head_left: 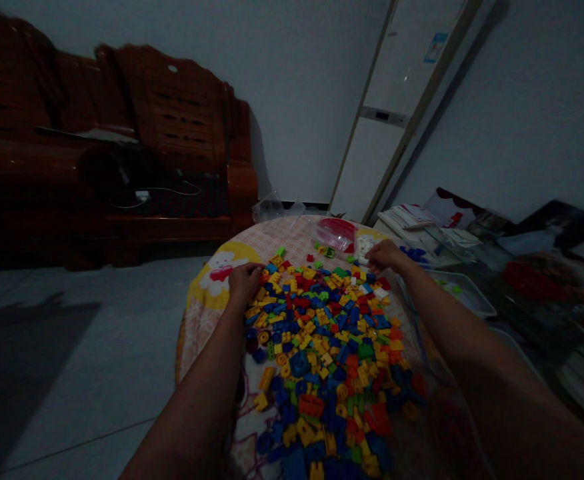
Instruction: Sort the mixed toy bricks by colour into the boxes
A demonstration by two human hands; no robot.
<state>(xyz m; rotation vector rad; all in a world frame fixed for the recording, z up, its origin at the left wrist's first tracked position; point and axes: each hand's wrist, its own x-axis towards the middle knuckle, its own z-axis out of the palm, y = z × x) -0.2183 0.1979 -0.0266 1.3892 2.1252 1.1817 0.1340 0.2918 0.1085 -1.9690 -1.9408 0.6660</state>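
Note:
A wide heap of toy building bricks [317,327] in yellow, blue, red, green and orange covers the middle of the round table. At its far left edge, my left hand [245,281] has its fingers bent together against the bricks; whatever lies between them is too small to make out. My right hand [388,256] is at the far right of the heap, fingertips pinched together and pointing down beside some white pieces [365,245]. Any piece in that pinch is hidden by dim light.
The tablecloth [222,267] has a yellow bear print. A red-and-clear plastic container [336,233] lies at the table's far side, near a clear plastic bag [277,208]. On the right are a white tray [465,293], blue pieces [415,255] and stacked papers [407,217]. A wooden sofa [182,133] stands behind.

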